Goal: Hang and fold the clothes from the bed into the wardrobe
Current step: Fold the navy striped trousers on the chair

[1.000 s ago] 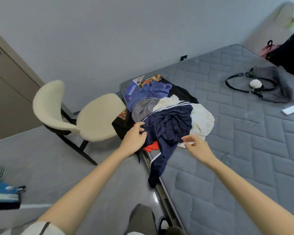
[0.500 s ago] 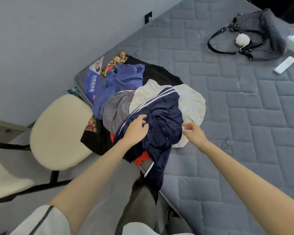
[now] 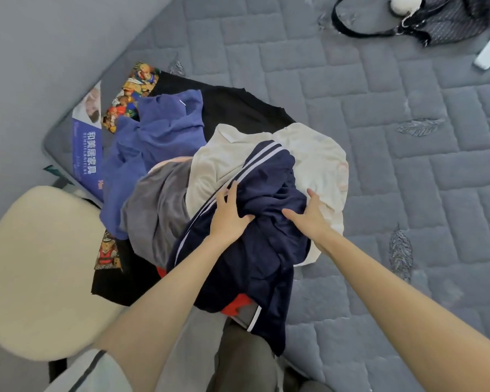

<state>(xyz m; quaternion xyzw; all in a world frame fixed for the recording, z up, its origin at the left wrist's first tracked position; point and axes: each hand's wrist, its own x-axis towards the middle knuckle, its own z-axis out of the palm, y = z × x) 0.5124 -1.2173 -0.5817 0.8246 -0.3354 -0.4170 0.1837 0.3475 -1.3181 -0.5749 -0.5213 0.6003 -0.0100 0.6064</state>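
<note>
on the bed (image 3: pixel 408 193) corner, one heap of clothes, navy striped garment (image 3: pixel 266 250) topmost. pressed onto it, two hands: left hand (image 3: pixel 228 215) with fingers (image 3: pixel 232 192) spread flat, right hand (image 3: pixel 311 216) likewise spread, thumb splayed. under the navy striped garment, one cream piece (image 3: pixel 317 165), one grey piece (image 3: pixel 156 210), one blue piece (image 3: pixel 164 131), one black piece (image 3: pixel 232 108), a red scrap (image 3: pixel 235 304). beyond it, one blue label (image 3: pixel 87 148) reading "和美居家具". left of it, one cream chair (image 3: pixel 40 273).
</note>
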